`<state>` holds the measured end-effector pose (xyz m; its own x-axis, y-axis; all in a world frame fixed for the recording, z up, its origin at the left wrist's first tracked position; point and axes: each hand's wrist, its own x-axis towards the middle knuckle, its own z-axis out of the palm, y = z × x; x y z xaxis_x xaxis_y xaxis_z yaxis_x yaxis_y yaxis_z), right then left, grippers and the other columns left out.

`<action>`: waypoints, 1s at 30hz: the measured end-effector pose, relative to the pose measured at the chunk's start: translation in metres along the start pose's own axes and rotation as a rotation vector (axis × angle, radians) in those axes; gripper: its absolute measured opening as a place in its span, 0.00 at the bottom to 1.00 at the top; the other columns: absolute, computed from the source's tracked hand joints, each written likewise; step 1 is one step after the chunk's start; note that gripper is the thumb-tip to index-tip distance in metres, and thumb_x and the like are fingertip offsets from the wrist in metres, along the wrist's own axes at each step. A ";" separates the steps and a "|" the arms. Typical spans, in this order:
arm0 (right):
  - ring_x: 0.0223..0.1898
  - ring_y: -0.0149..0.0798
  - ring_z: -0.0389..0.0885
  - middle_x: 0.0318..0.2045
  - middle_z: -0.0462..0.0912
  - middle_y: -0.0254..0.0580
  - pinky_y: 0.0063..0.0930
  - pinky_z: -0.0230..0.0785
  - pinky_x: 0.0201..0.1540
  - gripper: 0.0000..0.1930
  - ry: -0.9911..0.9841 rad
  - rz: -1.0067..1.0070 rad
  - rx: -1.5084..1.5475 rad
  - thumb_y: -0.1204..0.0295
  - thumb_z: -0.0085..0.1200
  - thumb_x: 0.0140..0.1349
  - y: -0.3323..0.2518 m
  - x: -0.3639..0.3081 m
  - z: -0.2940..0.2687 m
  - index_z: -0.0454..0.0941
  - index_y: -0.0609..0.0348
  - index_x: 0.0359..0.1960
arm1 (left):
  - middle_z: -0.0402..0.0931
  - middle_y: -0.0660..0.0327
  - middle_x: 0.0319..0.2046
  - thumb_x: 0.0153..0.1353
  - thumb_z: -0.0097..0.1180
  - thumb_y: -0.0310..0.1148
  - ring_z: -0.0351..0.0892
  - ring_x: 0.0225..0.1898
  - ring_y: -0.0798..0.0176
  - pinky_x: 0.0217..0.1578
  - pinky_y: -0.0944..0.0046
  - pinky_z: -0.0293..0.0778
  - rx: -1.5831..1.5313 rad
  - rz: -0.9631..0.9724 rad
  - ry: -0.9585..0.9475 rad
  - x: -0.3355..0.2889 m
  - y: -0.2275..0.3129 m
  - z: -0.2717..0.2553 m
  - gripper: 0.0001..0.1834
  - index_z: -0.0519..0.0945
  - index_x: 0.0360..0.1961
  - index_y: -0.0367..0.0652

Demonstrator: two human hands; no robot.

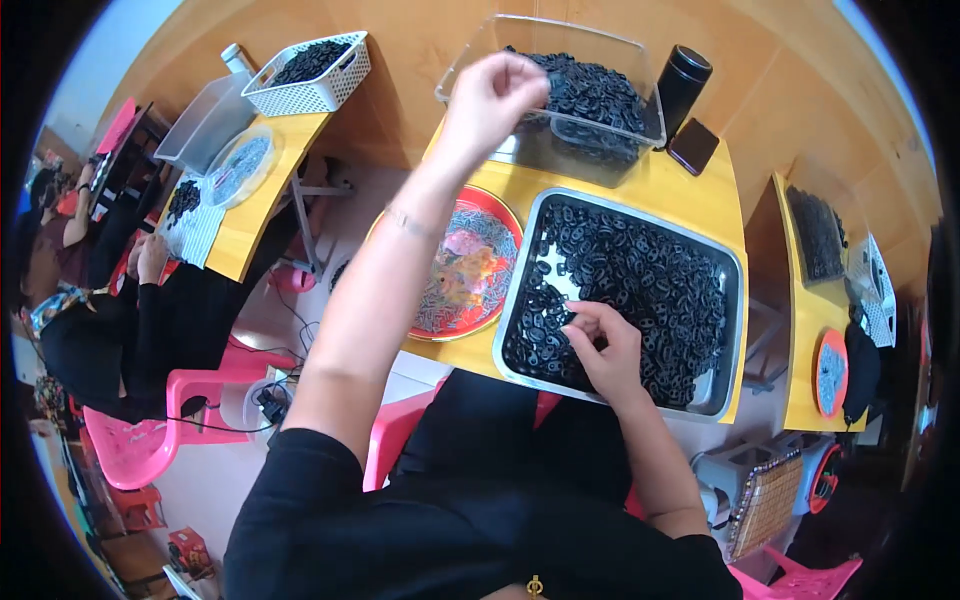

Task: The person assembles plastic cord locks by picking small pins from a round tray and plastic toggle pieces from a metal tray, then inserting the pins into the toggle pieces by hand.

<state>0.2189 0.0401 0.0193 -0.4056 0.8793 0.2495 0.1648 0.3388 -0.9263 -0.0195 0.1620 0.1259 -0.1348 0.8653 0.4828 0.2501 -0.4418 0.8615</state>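
**Both hands at work between a well-filled tray and a heaped bin**

The right hand had its thumb and forefinger brought near each other over small black oval pieces with holes; whether they gripped one could not be told. The left hand, blurred, had its fingers curled together above the near-left part of a clear rectangular plastic bin; whether anything sat in its fingertips could not be told either.

The loose pieces lay in a rectangular silver metal tray under the right hand. Judging by how things lay, much was left there: pieces covered most of the tray, with bare metal showing at its left side and lower right corner. The bin held a big heap of dark pieces, apparently the part already done, though their detail was too small to confirm it.

Left of the tray, partly behind the left forearm, a round red-rimmed dish held plenty of thin grey slivers, thickest around its printed middle. Beyond, on the yellow table, a black cylinder stood beside the bin.
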 end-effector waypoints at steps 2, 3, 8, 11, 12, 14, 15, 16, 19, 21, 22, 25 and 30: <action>0.22 0.22 0.71 0.22 0.75 0.32 0.14 0.63 0.25 0.12 -0.022 -0.048 -0.044 0.79 0.56 0.50 -0.002 0.001 0.001 0.76 0.60 0.38 | 0.76 0.58 0.26 0.52 0.55 0.31 0.75 0.27 0.62 0.32 0.66 0.72 0.433 0.251 0.097 0.018 0.002 -0.011 0.07 0.77 0.29 0.37; 0.22 0.21 0.70 0.22 0.75 0.32 0.14 0.62 0.25 0.12 -0.026 -0.084 -0.088 0.80 0.55 0.50 -0.002 0.001 0.001 0.76 0.61 0.38 | 0.76 0.56 0.26 0.53 0.54 0.31 0.76 0.28 0.58 0.32 0.64 0.72 0.608 0.346 0.121 0.020 0.008 -0.014 0.07 0.77 0.30 0.39; 0.22 0.25 0.71 0.23 0.75 0.35 0.16 0.63 0.25 0.10 -0.013 -0.119 -0.129 0.80 0.56 0.48 -0.005 0.000 0.004 0.77 0.62 0.34 | 0.76 0.54 0.27 0.60 0.46 0.29 0.77 0.32 0.60 0.34 0.65 0.71 0.578 0.312 -0.178 -0.045 0.031 -0.044 0.09 0.75 0.32 0.34; 0.22 0.26 0.72 0.23 0.75 0.36 0.16 0.63 0.25 0.06 -0.033 -0.104 -0.175 0.81 0.56 0.49 -0.004 -0.003 0.004 0.78 0.62 0.30 | 0.72 0.50 0.30 0.58 0.46 0.34 0.73 0.36 0.49 0.38 0.56 0.69 0.680 0.125 -0.398 -0.092 0.007 -0.060 0.10 0.74 0.32 0.38; 0.22 0.26 0.72 0.23 0.75 0.36 0.16 0.63 0.25 0.06 -0.043 -0.121 -0.173 0.81 0.56 0.49 -0.004 -0.003 0.006 0.78 0.62 0.30 | 0.73 0.50 0.32 0.56 0.48 0.33 0.72 0.38 0.49 0.40 0.56 0.69 0.714 0.041 -0.441 -0.104 0.001 -0.064 0.10 0.75 0.34 0.38; 0.22 0.26 0.72 0.23 0.75 0.36 0.16 0.63 0.24 0.05 -0.030 -0.122 -0.190 0.81 0.55 0.49 -0.006 -0.003 0.009 0.78 0.62 0.29 | 0.73 0.52 0.34 0.52 0.52 0.30 0.72 0.39 0.50 0.41 0.57 0.69 0.772 0.098 -0.365 -0.126 -0.027 -0.070 0.11 0.75 0.36 0.38; 0.22 0.26 0.72 0.23 0.75 0.36 0.16 0.63 0.24 0.05 -0.035 -0.120 -0.189 0.81 0.55 0.49 -0.007 -0.005 0.009 0.78 0.62 0.29 | 0.73 0.52 0.34 0.51 0.53 0.29 0.73 0.39 0.50 0.42 0.57 0.69 0.817 0.109 -0.329 -0.135 -0.034 -0.070 0.11 0.76 0.37 0.38; 0.22 0.26 0.72 0.23 0.75 0.36 0.15 0.63 0.24 0.05 -0.040 -0.137 -0.183 0.81 0.55 0.49 -0.007 -0.004 0.010 0.78 0.62 0.29 | 0.73 0.52 0.34 0.51 0.53 0.29 0.73 0.39 0.50 0.42 0.57 0.69 0.818 0.107 -0.328 -0.141 -0.044 -0.071 0.11 0.76 0.37 0.38; 0.22 0.26 0.72 0.23 0.75 0.37 0.15 0.64 0.24 0.04 -0.048 -0.154 -0.190 0.81 0.55 0.49 -0.009 -0.002 0.010 0.78 0.62 0.28 | 0.73 0.53 0.34 0.50 0.53 0.29 0.73 0.39 0.51 0.42 0.57 0.69 0.856 0.139 -0.267 -0.148 -0.064 -0.067 0.12 0.76 0.37 0.39; 0.21 0.25 0.72 0.23 0.75 0.36 0.15 0.64 0.24 0.05 -0.043 -0.138 -0.171 0.82 0.55 0.49 -0.008 -0.001 0.011 0.78 0.62 0.29 | 0.73 0.53 0.32 0.49 0.53 0.30 0.73 0.38 0.52 0.41 0.57 0.70 0.883 0.107 -0.293 -0.148 -0.070 -0.062 0.10 0.77 0.33 0.39; 0.21 0.25 0.72 0.23 0.75 0.36 0.15 0.64 0.24 0.05 -0.042 -0.138 -0.173 0.82 0.55 0.49 -0.007 -0.001 0.011 0.78 0.62 0.29 | 0.73 0.53 0.32 0.49 0.53 0.30 0.73 0.38 0.52 0.41 0.57 0.70 0.881 0.108 -0.292 -0.146 -0.071 -0.060 0.10 0.77 0.33 0.39; 0.22 0.25 0.72 0.23 0.75 0.36 0.14 0.64 0.24 0.05 -0.032 -0.139 -0.169 0.82 0.55 0.49 -0.005 -0.002 0.011 0.78 0.63 0.28 | 0.72 0.54 0.31 0.48 0.53 0.31 0.73 0.37 0.53 0.39 0.57 0.70 0.943 0.117 -0.325 -0.143 -0.072 -0.052 0.08 0.78 0.29 0.39; 0.22 0.25 0.73 0.23 0.75 0.36 0.14 0.64 0.24 0.05 -0.053 -0.133 -0.193 0.82 0.55 0.49 -0.006 -0.001 0.011 0.78 0.63 0.29 | 0.72 0.54 0.28 0.46 0.53 0.30 0.74 0.34 0.54 0.37 0.57 0.71 1.009 0.174 -0.305 -0.137 -0.075 -0.050 0.07 0.79 0.26 0.40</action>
<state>0.2081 0.0336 0.0214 -0.4811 0.8055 0.3459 0.2736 0.5129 -0.8137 -0.0679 0.0647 0.0027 0.1896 0.8937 0.4067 0.9396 -0.2853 0.1889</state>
